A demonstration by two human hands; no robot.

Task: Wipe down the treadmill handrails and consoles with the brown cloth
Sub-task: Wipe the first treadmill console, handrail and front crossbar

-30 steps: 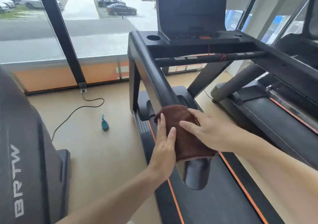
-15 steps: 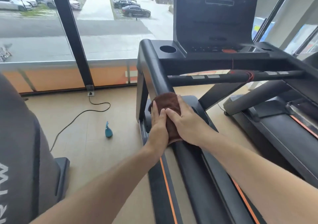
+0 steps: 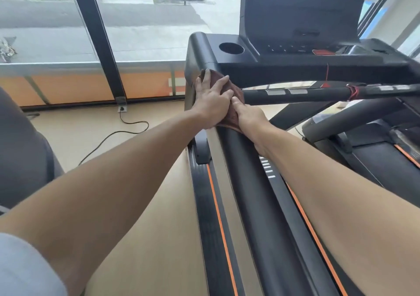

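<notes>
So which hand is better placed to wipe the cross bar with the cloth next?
Probably the right hand. It sits on the brown cloth on the side next to the cross bar, which runs off to the right. The left hand presses the cloth on the handrail's outer side, farther away.

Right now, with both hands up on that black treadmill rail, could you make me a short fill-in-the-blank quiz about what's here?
1. Both hands press a ____ cloth onto the black treadmill handrail.
2. The left hand lies on the cloth just below the round ____ holder in the black console.
3. The right hand sits nearest the black crossbar wound with ____ cord.

Answers: brown; cup; red
</notes>
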